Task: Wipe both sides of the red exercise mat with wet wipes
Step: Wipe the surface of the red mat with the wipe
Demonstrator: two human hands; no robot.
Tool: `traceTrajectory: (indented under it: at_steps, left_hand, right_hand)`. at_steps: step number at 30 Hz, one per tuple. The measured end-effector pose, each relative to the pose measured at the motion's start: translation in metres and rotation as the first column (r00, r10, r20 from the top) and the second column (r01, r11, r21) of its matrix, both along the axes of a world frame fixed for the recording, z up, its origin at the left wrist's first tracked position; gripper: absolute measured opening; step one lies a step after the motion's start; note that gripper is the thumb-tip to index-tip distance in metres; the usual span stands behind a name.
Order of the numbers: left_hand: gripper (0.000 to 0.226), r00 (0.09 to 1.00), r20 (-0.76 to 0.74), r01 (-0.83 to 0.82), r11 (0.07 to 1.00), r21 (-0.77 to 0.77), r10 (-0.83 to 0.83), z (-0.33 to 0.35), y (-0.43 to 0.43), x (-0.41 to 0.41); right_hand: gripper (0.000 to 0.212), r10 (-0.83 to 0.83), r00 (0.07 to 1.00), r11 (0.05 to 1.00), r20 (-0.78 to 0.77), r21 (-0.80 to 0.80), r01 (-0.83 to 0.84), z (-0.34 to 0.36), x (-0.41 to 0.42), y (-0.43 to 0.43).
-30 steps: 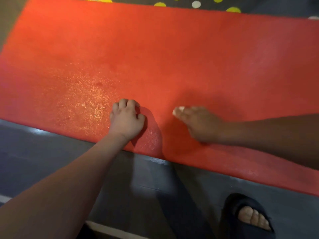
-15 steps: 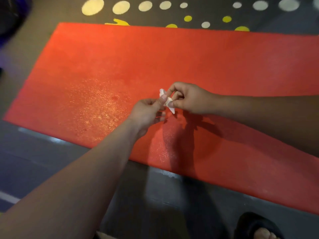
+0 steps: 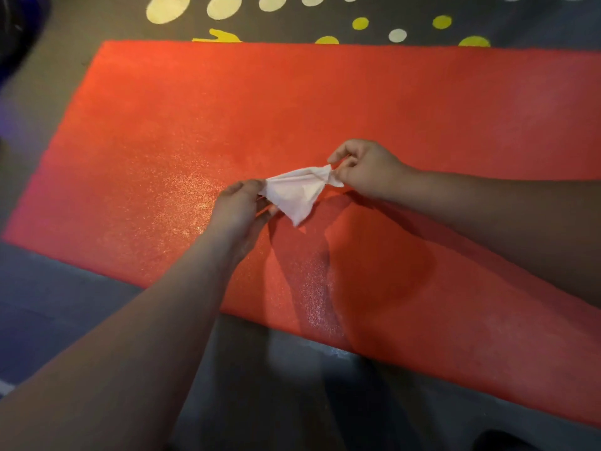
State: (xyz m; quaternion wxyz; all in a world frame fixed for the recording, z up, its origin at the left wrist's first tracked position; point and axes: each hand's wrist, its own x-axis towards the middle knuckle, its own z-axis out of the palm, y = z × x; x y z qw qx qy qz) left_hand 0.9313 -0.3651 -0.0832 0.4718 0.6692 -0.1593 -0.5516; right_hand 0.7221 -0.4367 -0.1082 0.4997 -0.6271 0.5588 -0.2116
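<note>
The red exercise mat (image 3: 357, 102) lies flat on the floor and fills most of the head view. A white wet wipe (image 3: 296, 193) is stretched in the air above the mat's middle. My left hand (image 3: 242, 206) pinches the wipe's left end. My right hand (image 3: 364, 169) pinches its right end between thumb and fingers. The wipe hangs partly unfolded between them, one corner drooping down. A damp, glistening patch shows on the mat to the left of my hands.
Dark grey floor (image 3: 81, 304) runs along the mat's near edge. Beyond the far edge is dark flooring with yellow and cream dots (image 3: 224, 6). A dark object (image 3: 16, 24) sits at the top left corner.
Both hands left the mat surface, rose and met over it. They took the small bunched wipe between them and have now pulled it apart wider.
</note>
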Motion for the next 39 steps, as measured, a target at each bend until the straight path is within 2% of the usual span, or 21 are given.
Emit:
traceTrajectory:
  at_steps: [2,4,7,9,10,13,15,18,20,22,24,27,34,39]
  left_hand:
    - [0.007,0.999,-0.028,-0.028,0.999,-0.025,0.027,0.0,-0.01,0.0]
    - [0.013,0.999,0.01,-0.044,0.998,-0.043,0.044,-0.003,-0.022,0.004]
    - [0.011,0.957,0.288,0.025,1.0,0.0,-0.024,-0.013,-0.036,0.015]
    - [0.006,0.837,0.532,0.099,0.992,0.079,-0.125,-0.023,-0.045,0.027]
    - [0.013,0.75,0.634,0.136,0.982,0.131,-0.189,-0.028,-0.048,0.033]
    - [0.026,0.51,0.813,0.208,0.958,0.199,-0.28,-0.036,-0.051,0.049]
    - [0.028,0.407,0.874,0.219,0.957,0.19,-0.267,-0.043,-0.049,0.058]
    - [0.03,0.303,0.918,0.172,0.963,0.209,-0.254,-0.051,-0.047,0.061]
    - [0.032,0.28,0.934,0.133,0.973,0.19,-0.22,-0.056,-0.048,0.062]
    - [0.034,0.249,0.952,0.096,0.983,0.157,-0.177,-0.067,-0.049,0.069]
    - [0.037,0.198,0.971,0.063,0.99,0.124,-0.135,-0.08,-0.044,0.074]
    - [0.042,0.135,0.984,0.071,0.991,0.111,-0.119,-0.096,-0.036,0.074]
    - [0.044,0.047,0.986,0.024,0.987,0.158,-0.159,-0.1,-0.038,0.07]
    - [0.043,0.009,0.981,0.009,0.981,0.194,-0.194,-0.102,-0.04,0.072]
  right_hand:
    - [0.015,0.019,1.0,0.999,-0.004,-0.051,-0.019,-0.001,0.011,-0.005]
    - [0.012,0.021,1.0,0.996,-0.013,-0.092,-0.022,-0.001,0.023,-0.015]
    - [0.013,-0.03,0.995,0.984,-0.099,-0.177,0.012,-0.008,0.034,-0.03]
    - [0.018,-0.08,0.964,0.936,-0.253,-0.351,-0.015,-0.016,0.041,-0.037]
    - [0.018,-0.075,0.956,0.9,-0.283,-0.432,-0.057,-0.017,0.045,-0.037]
    - [0.016,0.114,0.928,0.769,-0.355,-0.559,-0.309,-0.021,0.063,-0.025]
    - [0.021,0.255,0.852,0.686,-0.457,-0.535,-0.493,-0.029,0.075,-0.009]
    - [0.047,0.341,0.751,0.686,-0.566,-0.396,-0.61,-0.045,0.087,0.01]
    - [0.067,0.364,0.71,0.706,-0.603,-0.318,-0.632,-0.049,0.091,0.015]
    - [0.075,0.39,0.657,0.691,-0.645,-0.266,-0.672,-0.05,0.093,0.013]
    - [0.077,0.393,0.637,0.676,-0.663,-0.261,-0.689,-0.051,0.095,0.006]
    - [0.078,0.37,0.636,0.701,-0.677,-0.246,-0.669,-0.052,0.102,-0.018]
    - [0.078,0.257,0.679,0.767,-0.687,-0.283,-0.576,-0.042,0.119,-0.043]
    - [0.078,0.298,0.619,0.717,-0.727,-0.257,-0.648,-0.054,0.119,-0.051]
